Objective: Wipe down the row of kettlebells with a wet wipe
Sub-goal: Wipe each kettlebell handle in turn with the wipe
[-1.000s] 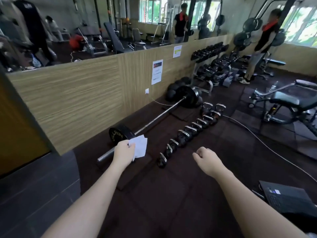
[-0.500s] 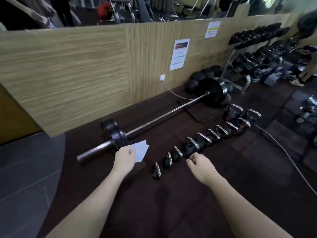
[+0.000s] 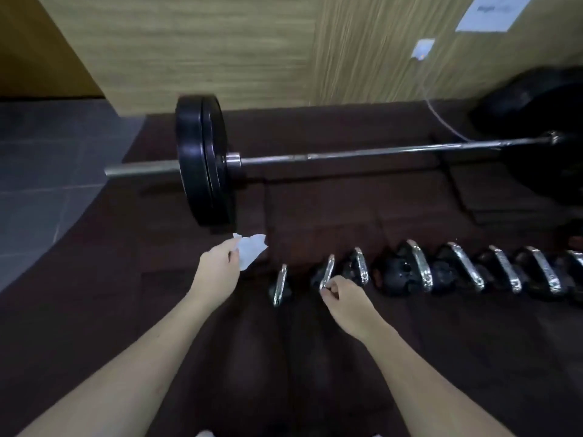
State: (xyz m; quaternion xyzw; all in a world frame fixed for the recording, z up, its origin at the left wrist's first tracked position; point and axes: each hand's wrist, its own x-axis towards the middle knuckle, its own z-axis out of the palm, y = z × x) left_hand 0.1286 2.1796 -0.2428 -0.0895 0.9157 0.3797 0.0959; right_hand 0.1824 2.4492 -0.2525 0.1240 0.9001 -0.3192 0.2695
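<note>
dark rubber floor (image 3: pixel 315 389), wood-panelled wall (image 3: pixel 220 42)

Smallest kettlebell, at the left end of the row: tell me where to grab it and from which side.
Grip the chrome handle of the smallest kettlebell, coming from above. The handle arches over the black body and stands edge-on to the camera, so fingers could hook under it from either open side. The right hand is nearest; the left hand holds the wipe.

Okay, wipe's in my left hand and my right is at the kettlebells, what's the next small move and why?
Probably bring the wipe across onto the second kettlebell. Your right hand is at its handle, seemingly steadying it, while your left hand holds the wipe off to the side, touching no bell.
</note>
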